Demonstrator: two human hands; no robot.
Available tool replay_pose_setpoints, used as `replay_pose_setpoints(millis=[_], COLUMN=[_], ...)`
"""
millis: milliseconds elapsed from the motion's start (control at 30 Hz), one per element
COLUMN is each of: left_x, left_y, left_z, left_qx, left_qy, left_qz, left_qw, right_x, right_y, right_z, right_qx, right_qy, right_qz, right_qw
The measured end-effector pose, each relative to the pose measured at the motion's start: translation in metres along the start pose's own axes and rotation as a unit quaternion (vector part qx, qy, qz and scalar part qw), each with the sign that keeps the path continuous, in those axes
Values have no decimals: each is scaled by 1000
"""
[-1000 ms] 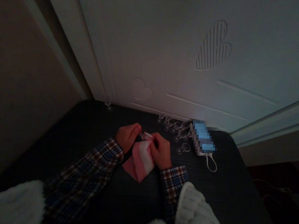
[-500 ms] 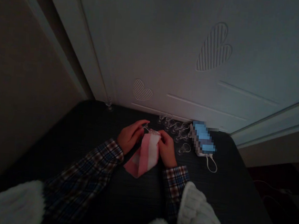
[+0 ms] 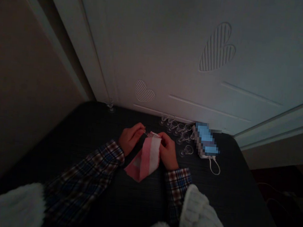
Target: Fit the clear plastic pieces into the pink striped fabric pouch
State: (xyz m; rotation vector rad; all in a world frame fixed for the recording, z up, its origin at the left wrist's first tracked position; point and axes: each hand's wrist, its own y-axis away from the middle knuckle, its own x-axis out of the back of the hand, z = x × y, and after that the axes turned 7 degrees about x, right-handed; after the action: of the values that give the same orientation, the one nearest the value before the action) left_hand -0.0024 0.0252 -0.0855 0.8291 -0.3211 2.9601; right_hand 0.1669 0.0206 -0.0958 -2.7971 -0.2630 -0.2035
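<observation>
The right hand (image 3: 168,152) clasps a pink-and-white striped cloth (image 3: 150,157) between the hands; the left hand (image 3: 130,140) pinches a small transparent fitting (image 3: 146,132) at its edge. Handling seems midway, how far uncertain: transparent ring-topped pieces (image 3: 180,128) lie beyond the right hand, a lone transparent piece (image 3: 111,107) beyond the left.

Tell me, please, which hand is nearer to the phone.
Right. The right hand, gripping the cloth, is left of the phone; the left hand is farther left, past the cloth.

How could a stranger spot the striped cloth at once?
Find the white panel, then the dark tabletop before it. Between the left hand and the right hand is the cloth: pink and white bands, unlike the clear pieces nearby.
</observation>
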Motion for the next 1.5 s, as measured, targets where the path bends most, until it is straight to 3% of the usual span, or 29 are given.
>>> replay_pose_setpoints(millis=[167,433,967,1167,1500], left_x=[1,-5,-2,-2,-3], left_y=[-1,0,-3,-4,-2], left_z=[0,6,-3,-4,4], left_qx=[-2,-16,43,19,-23], left_qy=[-18,37,66,43,134], left_qz=[6,-15,-29,-12,-60], left_qw=[1000,999,996,999,989], right_x=[1,2,1,1,3], right_y=[0,-4,-1,-1,-3], right_z=[0,5,5,4,2], right_qx=[5,-11,-10,-12,-18], right_qy=[16,-4,0,19,-10], right_qz=[-8,33,16,12,47], right_qw=[1000,999,1000,1000,999])
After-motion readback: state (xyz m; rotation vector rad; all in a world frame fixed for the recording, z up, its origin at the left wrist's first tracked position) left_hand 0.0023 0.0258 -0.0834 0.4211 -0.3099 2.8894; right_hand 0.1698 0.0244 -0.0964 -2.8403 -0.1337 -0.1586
